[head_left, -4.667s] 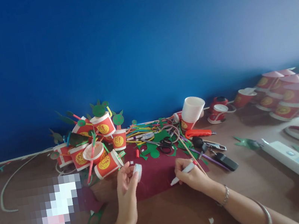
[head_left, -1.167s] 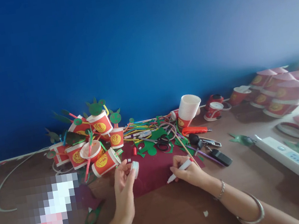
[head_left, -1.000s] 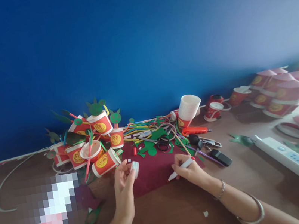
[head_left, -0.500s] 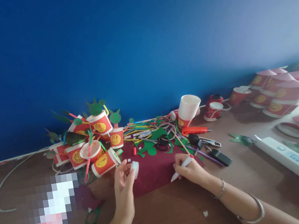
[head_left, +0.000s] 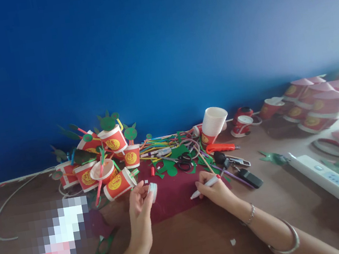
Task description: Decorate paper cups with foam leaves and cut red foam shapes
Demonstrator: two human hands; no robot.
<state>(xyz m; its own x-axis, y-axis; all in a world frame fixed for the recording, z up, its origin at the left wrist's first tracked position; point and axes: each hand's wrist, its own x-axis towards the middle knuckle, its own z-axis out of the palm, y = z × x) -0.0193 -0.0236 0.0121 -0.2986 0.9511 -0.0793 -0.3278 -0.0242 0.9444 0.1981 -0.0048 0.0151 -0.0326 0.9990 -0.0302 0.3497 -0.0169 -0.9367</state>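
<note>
My left hand (head_left: 140, 201) is closed around a roll of white tape (head_left: 154, 192), held over the left part of a dark red sheet (head_left: 170, 195). Between the fingers of my right hand (head_left: 213, 186) is a white marker (head_left: 205, 186) with a red end, its uncapped tip pointing left over the sheet. A small red cap (head_left: 152, 171) lies at the sheet's back. Green paper scraps (head_left: 172, 170) and black-handled scissors (head_left: 184, 162) are spread behind both hands.
Decorated red paper cups (head_left: 119, 184) pile up at back left. A stack of cups (head_left: 214, 120), an orange cutter (head_left: 221, 147) and keys with a black fob (head_left: 250, 178) stand or lie right of centre. A power strip (head_left: 316, 170) crosses the right side.
The marker has tilted flatter in my right hand, and its tip has moved up and slightly left. My left hand and the tape roll look nearly unchanged.
</note>
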